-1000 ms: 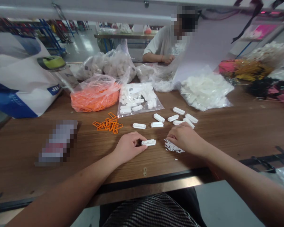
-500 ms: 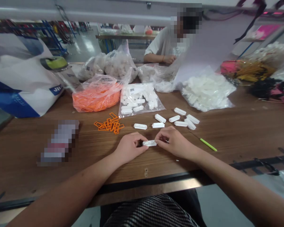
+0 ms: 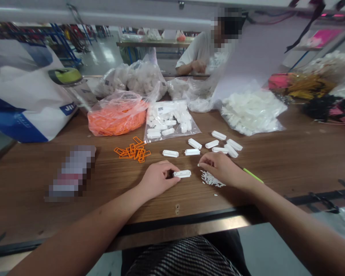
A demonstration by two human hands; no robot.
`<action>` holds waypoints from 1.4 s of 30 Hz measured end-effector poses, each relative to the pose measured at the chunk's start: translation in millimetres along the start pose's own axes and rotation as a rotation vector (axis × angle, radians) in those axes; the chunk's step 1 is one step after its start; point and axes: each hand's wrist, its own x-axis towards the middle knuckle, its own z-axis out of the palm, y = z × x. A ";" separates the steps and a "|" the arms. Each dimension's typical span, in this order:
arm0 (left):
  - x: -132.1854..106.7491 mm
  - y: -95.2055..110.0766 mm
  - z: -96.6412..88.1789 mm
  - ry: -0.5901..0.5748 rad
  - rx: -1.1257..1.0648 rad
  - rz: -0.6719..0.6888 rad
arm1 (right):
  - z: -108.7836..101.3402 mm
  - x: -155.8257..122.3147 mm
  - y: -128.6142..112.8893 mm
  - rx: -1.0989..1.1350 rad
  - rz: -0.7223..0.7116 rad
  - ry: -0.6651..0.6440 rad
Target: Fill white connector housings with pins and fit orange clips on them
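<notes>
My left hand (image 3: 160, 177) pinches one end of a white plastic connector housing (image 3: 182, 174), which lies lengthwise with rows of small holes along its face. To its right, my right hand (image 3: 215, 165) is closed, with a tiny white plug (image 3: 199, 165) at the tips of the thumb and forefinger. Just under that hand a pile of small white plugs (image 3: 211, 179) is spread on the wood, partly covered by the fingers. Several more white housings (image 3: 192, 152) lie beyond both hands. A loose heap of orange rectangular frames (image 3: 135, 150) sits to the left.
Behind are a bag of orange frames (image 3: 117, 117), a flat bag of white housings (image 3: 172, 119) and a bag of white parts (image 3: 251, 111). A green-handled pick (image 3: 253, 175) lies right, partly behind my wrist. A co-worker (image 3: 204, 53) sits across the table (image 3: 117, 207).
My right hand has left the housing and moved right, over the pile of plugs, which now shows. My left hand keeps the housing in place. The co-worker's hand has shifted left.
</notes>
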 end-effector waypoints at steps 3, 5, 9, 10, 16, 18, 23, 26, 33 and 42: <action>-0.1 -0.3 0.2 0.004 -0.001 -0.012 | 0.5 0.4 -2.8 -0.047 -0.032 -0.013; -0.1 -0.5 0.3 0.004 0.004 -0.007 | 1.1 1.2 -5.4 -0.119 -0.057 -0.049; -0.4 -0.3 -0.2 0.000 0.005 0.000 | 1.5 2.8 -7.2 -0.171 -0.051 -0.072; -0.5 -0.3 -0.3 0.000 0.006 -0.002 | 1.6 3.1 -6.6 -0.186 -0.045 -0.071; -0.2 -1.8 0.5 0.007 0.015 0.022 | 1.9 4.9 2.5 -0.215 -0.035 -0.080; -0.4 -1.9 0.8 0.009 0.009 0.024 | 0.8 4.7 2.6 -0.166 -0.034 -0.072; -0.9 0.1 0.1 0.005 -0.008 -0.004 | -0.3 -1.2 -17.3 -0.032 -0.084 -0.003; -0.6 1.2 -0.3 0.004 -0.012 -0.022 | 4.7 -4.7 -31.9 -0.029 -0.195 -0.024; -1.1 1.2 0.8 0.000 -0.032 -0.036 | 19.7 -0.4 -34.0 -0.184 -0.249 -0.058; -0.2 -0.6 1.6 0.007 -0.029 -0.029 | 25.1 -5.2 -30.8 -0.343 -0.410 0.085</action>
